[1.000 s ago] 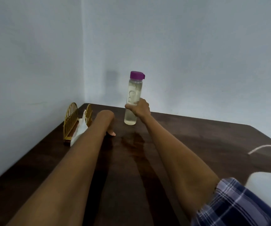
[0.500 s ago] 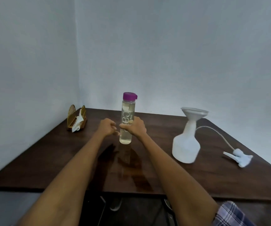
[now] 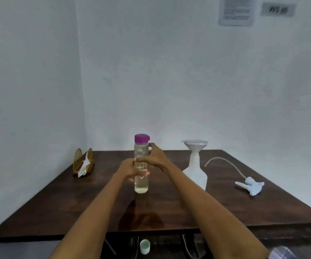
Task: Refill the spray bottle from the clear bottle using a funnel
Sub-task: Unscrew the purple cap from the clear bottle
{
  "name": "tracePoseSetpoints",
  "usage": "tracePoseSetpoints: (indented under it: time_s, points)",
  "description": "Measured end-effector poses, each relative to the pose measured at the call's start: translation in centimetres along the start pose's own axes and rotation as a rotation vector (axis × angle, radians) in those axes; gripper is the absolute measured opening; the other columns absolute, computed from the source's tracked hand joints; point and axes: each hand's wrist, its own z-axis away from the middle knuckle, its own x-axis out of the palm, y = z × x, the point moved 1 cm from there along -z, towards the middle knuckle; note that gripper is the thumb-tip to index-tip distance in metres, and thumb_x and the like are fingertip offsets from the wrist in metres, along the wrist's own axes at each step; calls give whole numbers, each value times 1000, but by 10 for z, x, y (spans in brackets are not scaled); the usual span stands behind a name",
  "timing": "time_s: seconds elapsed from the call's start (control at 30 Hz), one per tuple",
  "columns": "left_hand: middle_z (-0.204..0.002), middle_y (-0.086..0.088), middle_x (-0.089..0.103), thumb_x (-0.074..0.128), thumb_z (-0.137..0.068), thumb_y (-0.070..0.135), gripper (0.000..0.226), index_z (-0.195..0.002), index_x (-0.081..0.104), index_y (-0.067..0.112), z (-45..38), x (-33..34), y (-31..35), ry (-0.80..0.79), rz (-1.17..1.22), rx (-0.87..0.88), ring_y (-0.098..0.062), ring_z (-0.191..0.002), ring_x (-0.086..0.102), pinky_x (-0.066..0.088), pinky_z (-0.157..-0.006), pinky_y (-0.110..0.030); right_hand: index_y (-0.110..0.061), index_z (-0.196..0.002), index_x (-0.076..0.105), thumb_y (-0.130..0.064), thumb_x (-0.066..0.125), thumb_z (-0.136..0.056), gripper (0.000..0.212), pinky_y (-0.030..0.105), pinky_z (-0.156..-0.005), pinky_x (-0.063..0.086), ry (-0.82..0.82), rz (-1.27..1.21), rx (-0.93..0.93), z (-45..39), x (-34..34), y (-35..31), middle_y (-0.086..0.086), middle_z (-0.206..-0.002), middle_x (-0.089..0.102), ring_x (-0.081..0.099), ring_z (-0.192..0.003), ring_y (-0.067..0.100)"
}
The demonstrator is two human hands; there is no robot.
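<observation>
Nearest the camera, below the front edge of the dark brown wooden worktop (image 3: pixel 61 208), a small pale green cup (image 3: pixel 144 246) sits low beside dark metal legs. A wet patch (image 3: pixel 141 220) spreads on the worktop near that edge. Further in, the tall clear plastic bottle with a purple cap (image 3: pixel 141 182) stands upright on the worktop, partly filled with pale liquid. The left hand (image 3: pixel 129 170) wraps its grip around the bottle's middle from the left, fingers curled onto it. The right hand (image 3: pixel 155 157) closes on the upper part from the right, thumb up near the cap. To the right, well apart, stands the white plastic spray bottle (image 3: pixel 196 171), with a white funnel (image 3: pixel 194 144) seated in its neck. Its white trigger sprayer head (image 3: pixel 252 186) lies on the worktop further right, its thin tube (image 3: pixel 225 162) arching back. At the far left corner a golden wire napkin holder (image 3: pixel 82 162) keeps white paper.
</observation>
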Motion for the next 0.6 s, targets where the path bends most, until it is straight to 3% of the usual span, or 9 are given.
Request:
tracePoseSetpoints:
  time_s: [0.13,0.23,0.3,0.4,0.5,0.6]
  points:
    - [-101,-5,69,75,-71,46,48,-105,65,15,-10,-15,12,-1,49,-1,-18,-90,67,60,-68,-32,-14,-138,38,-49,68,-79,76,38,-99,45,214,149,-158,-9,-23,-45,8,-127,56,54,-116,24]
    - [-88,-3,72,73,-61,60,53,-94,68,18,-14,-20,33,116,118,-6,-17,-79,70,60,-66,-34,-5,-115,61,-46,59,-85,51,34,-83,45,232,399,-203,-22,-24,-71,12,-112,64,57,-110,26]
    - [-82,-3,72,65,-50,63,62,-88,68,15,-15,-18,39,163,79,-45,-18,-73,70,60,-65,-33,1,-100,65,-35,54,-88,39,32,-73,41,216,538,-215,-28,-17,-78,16,-106,64,56,-108,29]
    - [-85,-7,69,62,-60,52,53,-92,65,10,-19,-9,36,204,47,-90,-27,-81,69,58,-76,-39,1,-105,60,-22,46,-92,30,32,-75,40,227,678,-205,-32,-3,-74,18,-112,57,49,-110,30]
    - [-100,-14,66,63,-83,27,35,-109,61,4,-27,-4,31,279,72,-101,-33,-95,66,55,-84,-43,-4,-86,56,-20,43,-94,22,30,-68,37,257,729,-203,-36,7,-70,16,-103,63,56,-101,30]
    - [-114,-19,63,59,-88,13,33,-119,56,0,-32,-4,30,305,97,-108,-34,-104,62,53,-88,-41,-4,-87,59,-22,41,-95,26,31,-73,42,332,731,-219,-38,10,-71,15,-100,63,54,-101,28]
